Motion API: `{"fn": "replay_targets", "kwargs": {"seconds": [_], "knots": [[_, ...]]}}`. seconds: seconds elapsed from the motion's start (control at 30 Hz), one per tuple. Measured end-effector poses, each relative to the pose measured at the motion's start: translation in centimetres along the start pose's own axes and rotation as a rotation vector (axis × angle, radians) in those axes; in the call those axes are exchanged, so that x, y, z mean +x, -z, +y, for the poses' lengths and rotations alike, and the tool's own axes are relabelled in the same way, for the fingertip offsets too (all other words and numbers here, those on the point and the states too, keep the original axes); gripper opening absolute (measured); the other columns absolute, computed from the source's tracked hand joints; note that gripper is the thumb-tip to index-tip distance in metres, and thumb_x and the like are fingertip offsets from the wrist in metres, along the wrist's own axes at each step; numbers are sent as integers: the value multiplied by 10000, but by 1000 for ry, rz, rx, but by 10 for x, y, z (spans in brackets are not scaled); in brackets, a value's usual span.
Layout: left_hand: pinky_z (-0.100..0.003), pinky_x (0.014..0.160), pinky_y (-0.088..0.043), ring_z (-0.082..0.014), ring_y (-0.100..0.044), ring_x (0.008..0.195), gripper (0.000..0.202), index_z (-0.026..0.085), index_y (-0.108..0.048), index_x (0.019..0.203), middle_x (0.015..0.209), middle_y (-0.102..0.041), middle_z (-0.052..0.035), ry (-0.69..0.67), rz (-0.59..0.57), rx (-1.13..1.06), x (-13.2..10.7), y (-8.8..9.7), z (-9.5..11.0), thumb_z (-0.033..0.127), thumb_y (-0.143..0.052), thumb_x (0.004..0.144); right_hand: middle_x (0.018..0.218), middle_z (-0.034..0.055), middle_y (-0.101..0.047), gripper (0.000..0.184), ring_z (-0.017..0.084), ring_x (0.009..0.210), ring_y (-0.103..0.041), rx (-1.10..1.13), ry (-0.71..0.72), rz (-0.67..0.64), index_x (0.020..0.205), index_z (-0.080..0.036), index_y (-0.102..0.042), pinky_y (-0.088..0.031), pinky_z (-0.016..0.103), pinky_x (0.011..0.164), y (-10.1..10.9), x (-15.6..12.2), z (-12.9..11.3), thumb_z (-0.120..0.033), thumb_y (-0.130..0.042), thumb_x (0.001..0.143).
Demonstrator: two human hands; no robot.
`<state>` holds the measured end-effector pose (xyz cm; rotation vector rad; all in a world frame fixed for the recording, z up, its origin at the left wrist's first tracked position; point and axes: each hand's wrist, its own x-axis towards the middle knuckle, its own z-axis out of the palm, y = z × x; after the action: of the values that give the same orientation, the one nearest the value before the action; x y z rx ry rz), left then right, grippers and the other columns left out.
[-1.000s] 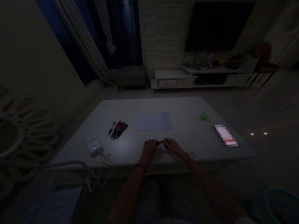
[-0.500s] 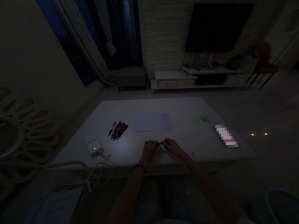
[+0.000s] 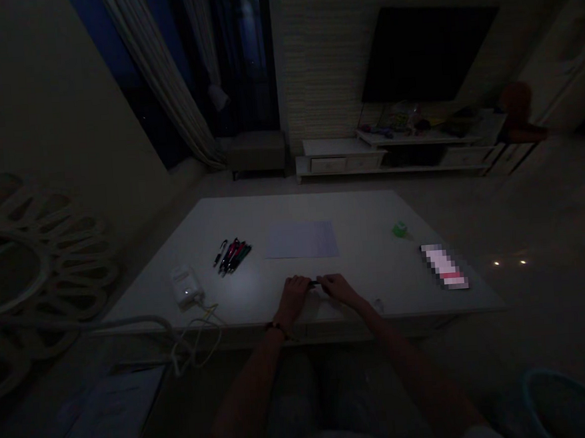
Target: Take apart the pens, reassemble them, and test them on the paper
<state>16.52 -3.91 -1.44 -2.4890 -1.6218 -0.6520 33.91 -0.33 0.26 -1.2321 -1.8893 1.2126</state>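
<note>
A slim dark pen (image 3: 315,283) spans the gap between my two hands, low over the near part of the white table (image 3: 258,301). My left hand (image 3: 296,292) is closed round its left end. At the other end, the fingers of my right hand (image 3: 333,286) pinch it. Both hands hide most of the pen, and the dim light blurs its detail. Beyond them lies a sheet of white paper (image 3: 300,239). To the left is a pile of several pens (image 3: 233,255), black, red and green, with one pen (image 3: 219,252) slightly apart.
A white box-like device (image 3: 185,286) with cables (image 3: 209,311) sits at the table's left. On the right are a small green object (image 3: 399,229) and a phone (image 3: 444,266) with a blurred-out screen. A small clear item (image 3: 378,304) lies by my right forearm.
The view has shifted very slightly. My right fingers have turned a little around the pen's right end; both hands stay in nearly the same place.
</note>
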Motion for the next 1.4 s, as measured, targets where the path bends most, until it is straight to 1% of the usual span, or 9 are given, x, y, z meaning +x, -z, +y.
{"fn": "replay_targets", "kwargs": {"seconds": [0.17,0.43,0.67,0.83,0.97,1.07,1.2,1.3,1.4], "knots": [[-330,774,-337,-177,-514,833,139,175,-554,916,854,-599,-36,-4,10,-13,0,-1,-1,265,-449,899,536,-17,-500,452,107,519,-445,-41,54,21,635,-154,-566,-322,223,528,3,0,-2,-556,-436,795],[-326,757,-337,-172,-512,817,158,179,-566,913,814,-587,-36,-24,50,9,-1,1,1,278,-445,902,497,-11,-489,531,114,514,-455,-152,19,-16,582,-141,-570,-314,222,519,3,1,-3,-528,-339,863],[-344,772,-366,-175,-529,820,181,182,-559,1031,805,-600,-38,-126,2,31,2,-5,-4,247,-475,884,929,93,-678,361,196,894,-584,-714,134,-148,973,-183,-675,-377,267,766,19,-10,-34,-452,-456,871],[-372,851,-401,-181,-550,919,212,171,-541,1075,907,-626,-58,-248,38,-19,29,9,-1,211,-461,883,957,116,-680,216,222,896,-611,-828,101,-230,967,-193,-647,-385,295,772,26,-1,-46,-322,-522,846],[-430,1014,-336,-197,-439,1189,421,200,-393,1292,1251,-511,-96,-106,209,-81,56,21,-16,126,-407,878,847,97,-684,213,181,744,-629,-422,-29,-75,985,-175,-586,-415,279,681,46,22,-23,-268,-463,838],[-402,968,-410,-194,-495,1116,393,197,-453,1236,1177,-555,-88,96,255,-171,72,13,-40,107,-409,856,799,65,-669,154,157,693,-613,110,-57,100,847,-173,-565,-438,278,658,63,52,-3,-259,-464,768],[-379,910,-465,-189,-548,1012,291,181,-551,1089,1063,-601,-73,197,166,-281,92,-16,-70,109,-435,832,612,8,-557,115,127,565,-518,695,2,336,581,-199,-462,-415,271,586,75,102,0,-266,-496,667],[-382,921,-459,-194,-538,1019,250,167,-573,1049,1059,-595,-79,216,140,-329,105,-37,-79,131,-451,834,508,-32,-382,216,120,471,-379,996,19,271,586,-218,-430,-357,274,505,83,135,-10,-391,-475,707],[-390,912,-463,-195,-532,1018,249,170,-572,1057,1067,-585,-84,227,154,-357,113,-52,-79,145,-456,838,522,-23,-333,419,143,500,-365,1066,-40,128,579,-232,-383,-363,304,521,94,160,-15,-617,-380,741]]}}
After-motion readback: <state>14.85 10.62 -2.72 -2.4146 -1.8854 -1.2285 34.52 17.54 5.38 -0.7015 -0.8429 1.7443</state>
